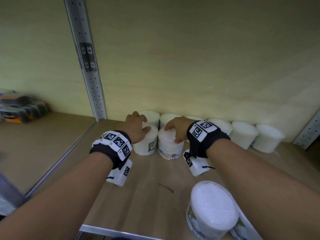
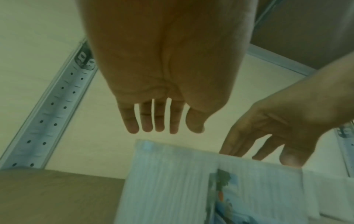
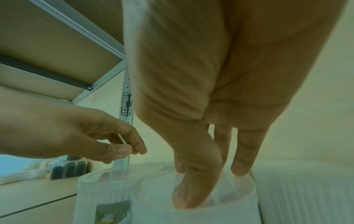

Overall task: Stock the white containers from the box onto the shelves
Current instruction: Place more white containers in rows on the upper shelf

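Left hand [image 1: 136, 129] slack above one cotton-bud tub [image 1: 144, 146], right hand [image 1: 176, 130] resting spread fingertips [image 3: 240, 169] on the neighbouring tub [image 1: 170, 147], both on the shelf [image 1: 147, 187] before the back row [image 1: 242, 134]: push gently and evenly, keeping them upright

A row of cotton-bud tubs [image 1: 243, 134] stands along the shelf's [image 1: 138, 196] back edge. Before that row's left end stand two more, side by side: the left tub [image 1: 144, 146] under my left hand [image 1: 136, 129], the right tub [image 1: 170, 148] under my right hand [image 1: 178, 129]. Another tub [image 1: 213, 210] sits at the front edge, toward the right corner. An upright post [image 1: 90, 75] rises at the back left corner; left of it, packs [image 1: 20, 108] lie on the neighbouring shelf [image 1: 43, 153].
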The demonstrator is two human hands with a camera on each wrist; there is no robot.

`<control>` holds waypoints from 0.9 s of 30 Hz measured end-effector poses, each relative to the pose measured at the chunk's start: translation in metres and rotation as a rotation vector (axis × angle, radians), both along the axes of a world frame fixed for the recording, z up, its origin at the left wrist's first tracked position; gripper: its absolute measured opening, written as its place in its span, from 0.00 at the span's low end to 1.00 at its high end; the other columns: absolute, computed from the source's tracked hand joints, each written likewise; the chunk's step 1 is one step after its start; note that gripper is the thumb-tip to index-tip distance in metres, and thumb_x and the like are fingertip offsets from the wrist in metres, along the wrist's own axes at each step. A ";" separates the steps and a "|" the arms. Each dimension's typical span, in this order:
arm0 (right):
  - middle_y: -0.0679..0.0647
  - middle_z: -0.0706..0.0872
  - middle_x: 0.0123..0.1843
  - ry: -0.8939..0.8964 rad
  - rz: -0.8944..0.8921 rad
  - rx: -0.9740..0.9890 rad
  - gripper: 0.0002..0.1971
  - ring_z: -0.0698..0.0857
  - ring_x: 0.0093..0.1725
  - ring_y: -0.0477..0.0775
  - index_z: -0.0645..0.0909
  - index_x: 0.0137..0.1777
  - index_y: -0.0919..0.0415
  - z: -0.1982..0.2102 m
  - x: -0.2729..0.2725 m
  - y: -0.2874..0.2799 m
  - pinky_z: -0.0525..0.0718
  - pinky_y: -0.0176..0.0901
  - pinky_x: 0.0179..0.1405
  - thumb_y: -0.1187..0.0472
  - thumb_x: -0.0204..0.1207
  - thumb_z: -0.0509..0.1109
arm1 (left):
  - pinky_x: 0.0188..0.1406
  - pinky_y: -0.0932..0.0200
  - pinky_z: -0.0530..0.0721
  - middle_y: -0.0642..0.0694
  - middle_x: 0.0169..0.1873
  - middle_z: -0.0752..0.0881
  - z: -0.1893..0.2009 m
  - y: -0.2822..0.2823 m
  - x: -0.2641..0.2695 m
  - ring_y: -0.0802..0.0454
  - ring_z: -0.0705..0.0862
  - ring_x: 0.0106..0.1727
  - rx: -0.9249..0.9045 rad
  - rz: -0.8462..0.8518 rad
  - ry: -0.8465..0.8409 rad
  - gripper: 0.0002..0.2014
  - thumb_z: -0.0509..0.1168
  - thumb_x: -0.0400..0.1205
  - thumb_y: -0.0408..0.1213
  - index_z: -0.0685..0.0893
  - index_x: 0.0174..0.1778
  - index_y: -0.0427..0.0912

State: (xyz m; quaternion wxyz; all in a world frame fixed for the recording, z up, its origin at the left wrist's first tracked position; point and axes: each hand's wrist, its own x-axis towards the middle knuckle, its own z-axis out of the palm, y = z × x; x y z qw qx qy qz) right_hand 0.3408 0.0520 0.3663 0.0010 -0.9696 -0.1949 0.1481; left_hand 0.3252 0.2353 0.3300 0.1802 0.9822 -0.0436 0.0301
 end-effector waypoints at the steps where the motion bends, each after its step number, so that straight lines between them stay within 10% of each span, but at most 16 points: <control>1: 0.54 0.72 0.78 -0.001 0.001 0.000 0.33 0.74 0.76 0.56 0.70 0.78 0.54 0.000 0.000 0.000 0.74 0.44 0.73 0.67 0.73 0.74 | 0.68 0.48 0.72 0.39 0.68 0.71 -0.002 -0.001 0.000 0.39 0.70 0.70 0.019 0.027 -0.017 0.24 0.61 0.83 0.50 0.74 0.71 0.41; 12: 0.54 0.71 0.79 -0.002 0.000 0.004 0.33 0.73 0.76 0.56 0.70 0.78 0.55 -0.001 -0.001 0.001 0.73 0.44 0.73 0.67 0.73 0.74 | 0.69 0.49 0.71 0.39 0.71 0.70 -0.002 -0.006 0.000 0.40 0.69 0.72 0.176 0.000 0.077 0.28 0.62 0.81 0.53 0.70 0.74 0.43; 27: 0.54 0.71 0.79 -0.012 0.006 0.031 0.32 0.73 0.76 0.56 0.70 0.77 0.56 -0.002 -0.002 -0.002 0.72 0.43 0.74 0.67 0.73 0.73 | 0.67 0.49 0.76 0.43 0.78 0.66 0.007 0.003 0.011 0.40 0.73 0.73 0.025 -0.176 0.300 0.28 0.56 0.80 0.20 0.70 0.74 0.47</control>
